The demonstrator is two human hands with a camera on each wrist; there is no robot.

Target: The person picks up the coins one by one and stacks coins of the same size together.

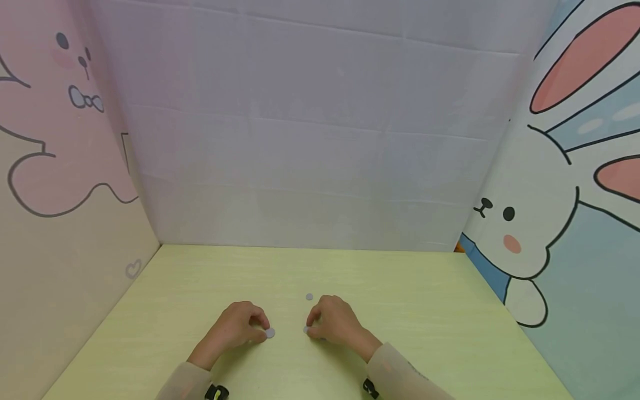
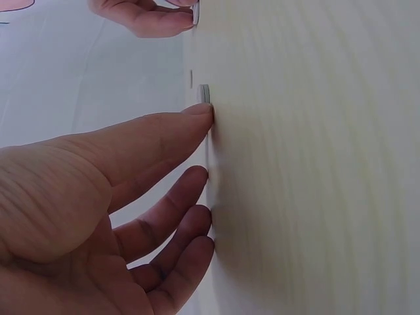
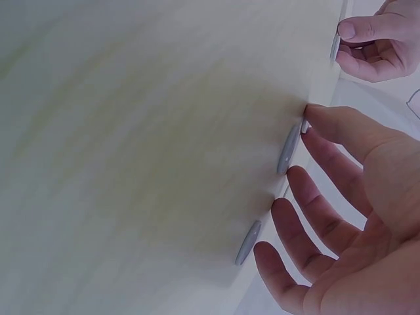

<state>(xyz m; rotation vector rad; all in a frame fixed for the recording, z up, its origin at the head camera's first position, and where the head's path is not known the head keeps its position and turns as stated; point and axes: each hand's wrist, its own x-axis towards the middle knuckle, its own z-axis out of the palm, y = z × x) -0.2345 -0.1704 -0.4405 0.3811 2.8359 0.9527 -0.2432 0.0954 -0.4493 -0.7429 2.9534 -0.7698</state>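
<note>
Small flat grey discs lie on the table. My left hand point(image 1: 236, 328) pinches one grey disc point(image 1: 270, 333) at its edge between thumb and index finger. In the left wrist view that disc point(image 2: 203, 94) stands out just past the thumb tip, and the other fingertips rest at the tabletop. To the right, my right hand point(image 1: 337, 323) pinches a second disc point(image 1: 306, 329) between thumb and index finger. The right wrist view shows a larger-looking disc point(image 3: 289, 149) close by the fingertips and another disc point(image 3: 248, 243) near the little finger.
One loose disc point(image 1: 309, 296) lies beyond the right hand on the pale yellow-green table point(image 1: 425, 311). A white sheet point(image 1: 320, 133) hangs along the back edge. Printed panels with cartoon animals, a pink one point(image 1: 75, 155) and a rabbit one point(image 1: 575, 266), stand at the sides.
</note>
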